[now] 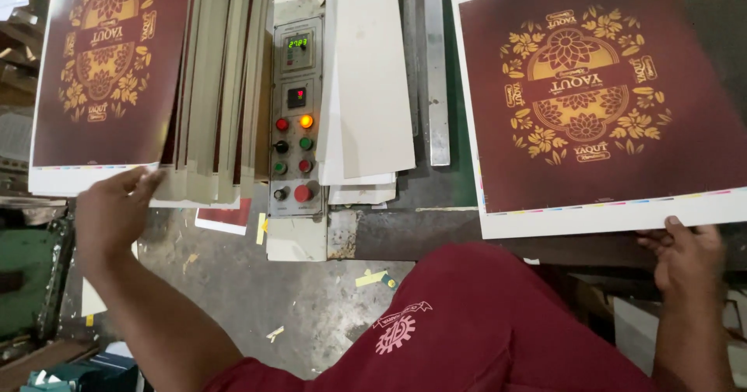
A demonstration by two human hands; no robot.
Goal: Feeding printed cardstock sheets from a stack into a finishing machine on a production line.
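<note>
My left hand (115,209) reaches to the near edge of a stack of printed sheets (109,65) at the left; its fingers touch the white margin of the top sheet, dark maroon with a gold floral pattern. My right hand (689,253) grips the near white edge of a single printed sheet (599,96) of the same design, which lies on the green machine bed (459,127) at the right.
Between the two sheets stands a grey control panel (296,120) with small displays and red, green and orange buttons. Blank white boards (366,89) lean beside it. Paper scraps litter the grey floor (257,291). My maroon trouser leg (475,330) fills the lower middle.
</note>
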